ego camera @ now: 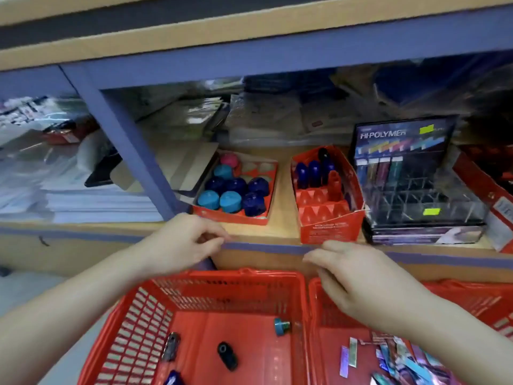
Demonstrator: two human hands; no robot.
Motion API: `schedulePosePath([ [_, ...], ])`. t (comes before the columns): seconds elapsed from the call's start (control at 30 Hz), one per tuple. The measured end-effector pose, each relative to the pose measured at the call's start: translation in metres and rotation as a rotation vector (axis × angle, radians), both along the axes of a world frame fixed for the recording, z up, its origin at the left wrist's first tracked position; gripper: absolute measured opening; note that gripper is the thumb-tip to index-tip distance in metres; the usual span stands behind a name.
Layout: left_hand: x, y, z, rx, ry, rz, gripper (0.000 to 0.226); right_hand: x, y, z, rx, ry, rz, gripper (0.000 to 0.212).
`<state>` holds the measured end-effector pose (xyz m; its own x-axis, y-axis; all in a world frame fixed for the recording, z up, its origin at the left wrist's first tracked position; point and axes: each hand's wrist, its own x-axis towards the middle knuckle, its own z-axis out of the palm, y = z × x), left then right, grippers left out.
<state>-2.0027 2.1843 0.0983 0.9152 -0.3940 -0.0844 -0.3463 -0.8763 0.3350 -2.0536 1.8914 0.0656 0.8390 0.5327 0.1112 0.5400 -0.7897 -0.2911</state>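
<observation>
Hands hold nothing: left hand (pixel 191 240) curls loosely at the shelf edge (pixel 263 248); right hand (pixel 355 276) hangs relaxed, just near of the red carton (pixel 330 230).

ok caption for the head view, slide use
Empty left hand and right hand hover at the shelf edge, a red tray beyond, left basket and right basket below.

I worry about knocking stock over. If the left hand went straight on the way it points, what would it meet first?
Probably the shelf's blue front edge, just ahead of the left hand; if it passes above that, the red tray of round pieces. Depth is unclear.
</observation>
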Motion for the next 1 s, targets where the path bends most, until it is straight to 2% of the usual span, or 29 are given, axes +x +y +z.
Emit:
schedulePosePath([
  [0.07, -0.016, 0.043, -0.022, 0.063, 0.047, 0.031, 0.013, -0.002, 0.024, -0.017, -0.066, 0.080, 0.059, 0.031],
  [0.17, -0.039, 0.103, -0.075, 0.158, 0.111, 0.106, 0.021, -0.001, 0.062, -0.058, -0.136, 0.226, 0.116, 0.032],
  [0.33, -0.075, 0.158, -0.187, 0.241, 0.293, 0.129, 0.022, -0.002, 0.116, -0.165, -0.160, 0.550, 0.051, 0.045],
  [0.43, -0.088, 0.161, -0.252, 0.343, 0.439, 0.021, 0.027, -0.017, 0.140, -0.225, -0.190, 0.696, 0.001, 0.060],
  [0.53, -0.092, 0.152, -0.297, 0.529, 0.512, -0.166, 0.033, -0.039, 0.169, -0.273, -0.202, 0.844, -0.034, 0.070],
  [0.6, -0.091, 0.151, -0.318, 0.635, 0.548, -0.288, 0.053, -0.054, 0.189, -0.300, -0.200, 0.911, -0.059, 0.074],
  [0.7, -0.090, 0.156, -0.344, 0.740, 0.563, -0.424, 0.086, -0.072, 0.215, -0.326, -0.231, 0.953, -0.079, 0.076],
  [0.8, -0.094, 0.160, -0.363, 0.798, 0.564, -0.494, 0.088, -0.083, 0.233, -0.337, -0.271, 0.930, -0.053, 0.077],
  [0.9, -0.094, 0.164, -0.371, 0.765, 0.566, -0.504, 0.100, -0.089, 0.243, -0.346, -0.348, 0.865, -0.031, 0.073],
  [1.0, -0.090, 0.173, -0.375, 0.719, 0.561, -0.465, 0.092, -0.090, 0.248, -0.355, -0.377, 0.841, -0.068, 0.071],
])
